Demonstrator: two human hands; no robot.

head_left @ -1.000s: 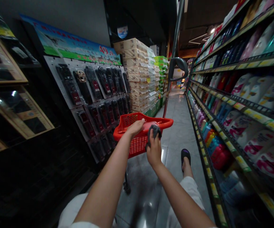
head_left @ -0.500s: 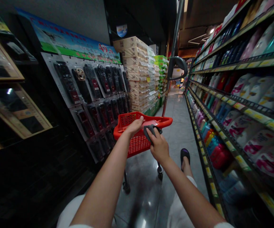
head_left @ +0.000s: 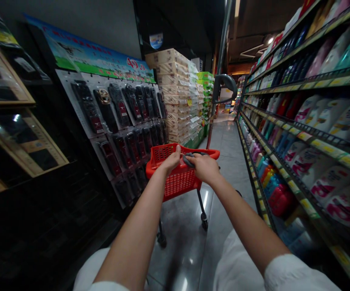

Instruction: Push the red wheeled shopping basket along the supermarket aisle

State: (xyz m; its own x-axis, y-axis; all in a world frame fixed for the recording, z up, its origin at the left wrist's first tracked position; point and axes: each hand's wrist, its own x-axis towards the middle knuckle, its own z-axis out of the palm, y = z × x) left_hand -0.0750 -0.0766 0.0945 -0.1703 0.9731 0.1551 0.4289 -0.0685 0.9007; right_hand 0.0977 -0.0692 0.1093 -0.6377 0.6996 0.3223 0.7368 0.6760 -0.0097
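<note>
In front of me stands a red plastic shopping cart (head_left: 179, 184) on dark legs with small wheels. My left hand (head_left: 171, 161) is closed around the left part of its handle, thumb pointing up. A dark grey cloth (head_left: 189, 159) lies over the handle to the right of that hand. My right hand (head_left: 205, 166) grips the cloth and presses it on the handle; the fingertips are partly hidden behind the knuckles.
Shelves of bottles (head_left: 308, 157) line the aisle on the right. On the left hang packaged belts (head_left: 117, 105) under a blue sign (head_left: 96, 52). Stacked cartons (head_left: 175, 93) stand beyond. A dark post with a loop (head_left: 225, 89) rises behind the cart, above the tiled floor (head_left: 189, 250).
My right hand has shifted slightly right and up along the handle with the cloth, and its wrist has turned. My left hand and the cart have stayed nearly still. My foot is now mostly hidden.
</note>
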